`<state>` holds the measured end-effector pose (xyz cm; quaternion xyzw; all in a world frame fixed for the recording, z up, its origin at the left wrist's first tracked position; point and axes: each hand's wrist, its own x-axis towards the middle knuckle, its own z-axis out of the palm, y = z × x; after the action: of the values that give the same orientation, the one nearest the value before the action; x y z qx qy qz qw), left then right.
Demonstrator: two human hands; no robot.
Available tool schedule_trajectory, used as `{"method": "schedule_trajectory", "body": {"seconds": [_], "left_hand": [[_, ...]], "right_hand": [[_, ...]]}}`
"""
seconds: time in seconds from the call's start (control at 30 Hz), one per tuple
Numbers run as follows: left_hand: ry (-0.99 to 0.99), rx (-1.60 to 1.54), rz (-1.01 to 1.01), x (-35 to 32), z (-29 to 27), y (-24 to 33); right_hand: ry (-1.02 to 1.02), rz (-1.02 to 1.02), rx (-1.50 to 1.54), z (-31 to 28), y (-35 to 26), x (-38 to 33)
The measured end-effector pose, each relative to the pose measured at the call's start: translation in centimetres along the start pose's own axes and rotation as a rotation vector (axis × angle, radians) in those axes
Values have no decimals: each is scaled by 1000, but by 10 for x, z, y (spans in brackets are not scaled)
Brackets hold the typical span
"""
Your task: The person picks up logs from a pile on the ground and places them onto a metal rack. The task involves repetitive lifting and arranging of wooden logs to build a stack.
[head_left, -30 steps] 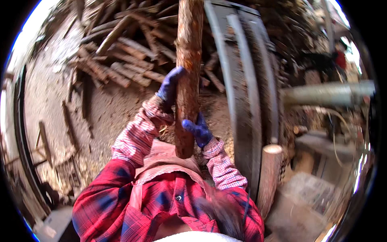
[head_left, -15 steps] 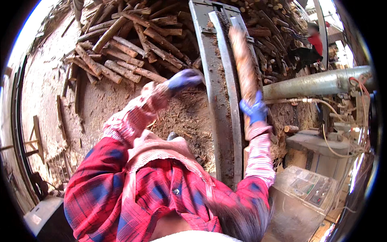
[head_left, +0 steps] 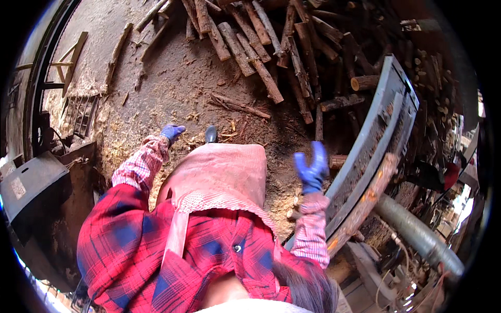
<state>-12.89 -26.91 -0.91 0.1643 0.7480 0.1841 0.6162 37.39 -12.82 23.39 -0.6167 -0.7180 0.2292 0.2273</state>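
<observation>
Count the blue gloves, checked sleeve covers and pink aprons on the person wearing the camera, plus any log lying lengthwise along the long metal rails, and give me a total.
Blue gloves: 2
Checked sleeve covers: 2
Pink apron: 1
Log lying lengthwise: 1
Total: 6

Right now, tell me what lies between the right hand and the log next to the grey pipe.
In the head view, the near side of the metal trough lies between the right hand and the log.
</observation>
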Motion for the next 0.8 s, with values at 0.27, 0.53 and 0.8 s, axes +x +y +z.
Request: {"method": "schedule_trajectory", "body": {"seconds": [0.27,0.53,0.8], "left_hand": [[-15,-532,-169,-14,73,8],[125,-841,-523,15,115,-88],[551,-478,-575,5,156,-100]], "right_hand": [[-1139,682,-71,236,157,89],[-523,452,-520,472,347,277],[-1215,563,-603,505,284,323]]}}
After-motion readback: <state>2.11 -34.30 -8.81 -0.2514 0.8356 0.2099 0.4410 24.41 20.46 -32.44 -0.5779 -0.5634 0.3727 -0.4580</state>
